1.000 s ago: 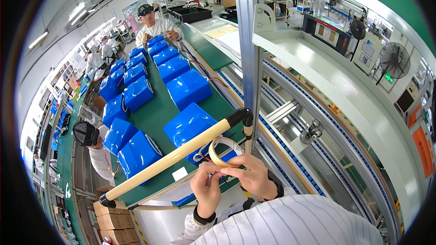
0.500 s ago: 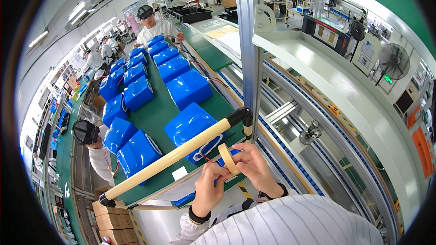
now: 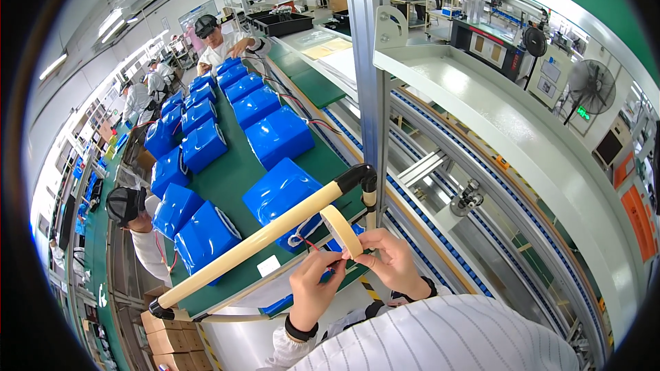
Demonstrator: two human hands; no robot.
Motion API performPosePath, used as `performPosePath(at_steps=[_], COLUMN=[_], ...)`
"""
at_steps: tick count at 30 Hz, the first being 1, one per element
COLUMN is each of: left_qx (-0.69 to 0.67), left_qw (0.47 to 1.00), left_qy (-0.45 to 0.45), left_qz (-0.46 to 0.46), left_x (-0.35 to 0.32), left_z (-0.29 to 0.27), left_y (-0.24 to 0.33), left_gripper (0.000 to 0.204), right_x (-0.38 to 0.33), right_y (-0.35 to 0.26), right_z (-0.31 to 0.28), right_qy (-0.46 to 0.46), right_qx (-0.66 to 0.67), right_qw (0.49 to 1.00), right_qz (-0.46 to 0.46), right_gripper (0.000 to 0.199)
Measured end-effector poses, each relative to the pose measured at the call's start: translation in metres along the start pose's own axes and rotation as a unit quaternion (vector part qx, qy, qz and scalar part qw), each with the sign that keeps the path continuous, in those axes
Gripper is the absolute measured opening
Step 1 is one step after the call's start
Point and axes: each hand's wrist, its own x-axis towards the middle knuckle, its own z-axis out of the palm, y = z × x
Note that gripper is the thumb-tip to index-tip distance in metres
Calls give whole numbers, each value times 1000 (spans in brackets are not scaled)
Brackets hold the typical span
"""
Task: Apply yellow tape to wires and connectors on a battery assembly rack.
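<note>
My right hand (image 3: pixel 390 264) grips a roll of cream-yellow tape (image 3: pixel 342 229) by its lower edge, the roll standing on its rim. My left hand (image 3: pixel 316 285) is closed in a pinch, its fingertips meeting the right hand's just below the roll. Thin red and dark wires (image 3: pixel 307 241) run into the left fingers from the nearest blue-wrapped battery pack (image 3: pixel 282 192). Whether a tape end is also pinched there is too small to tell. That pack lies on the green table (image 3: pixel 237 196), partly behind a cream tube rail (image 3: pixel 254 240).
Rows of blue packs (image 3: pixel 204 145) cover the table. A co-worker (image 3: pixel 223 45) stands at its far end, another (image 3: pixel 141 223) at its left side. To the right rise a metal post (image 3: pixel 368 69) and a white shelf (image 3: pixel 474 89), above conveyor rails (image 3: pixel 440 247). Cardboard boxes (image 3: pixel 172 340) sit lower left.
The tape roll has turned to show more of its face and shifted slightly left. My fingertips have come together beneath it. The far co-worker now leans over the packs with an arm raised.
</note>
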Motion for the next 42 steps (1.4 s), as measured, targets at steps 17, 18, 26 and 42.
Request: performPosePath(at_steps=[17,18,26,42], left_qx=[16,10,-154,-314], left_qw=[984,981,972,941], left_qy=[171,194,170,1], left_qz=[34,27,-53,-128], left_x=[7,7,5,1], left_z=[13,12,4,-9], left_y=[-5,-6,-1,-6], left_gripper=[20,18,10,12], right_x=[-41,-42,-37,-11], right_y=[-6,-6,6,14], right_z=[18,17,4,-1], right_qy=[-55,-55,-55,-85], right_qx=[1,-12,-45,-233], right_qw=[994,992,985,955], right_qz=[-91,-115,-158,-163], right_gripper=[30,31,21,31])
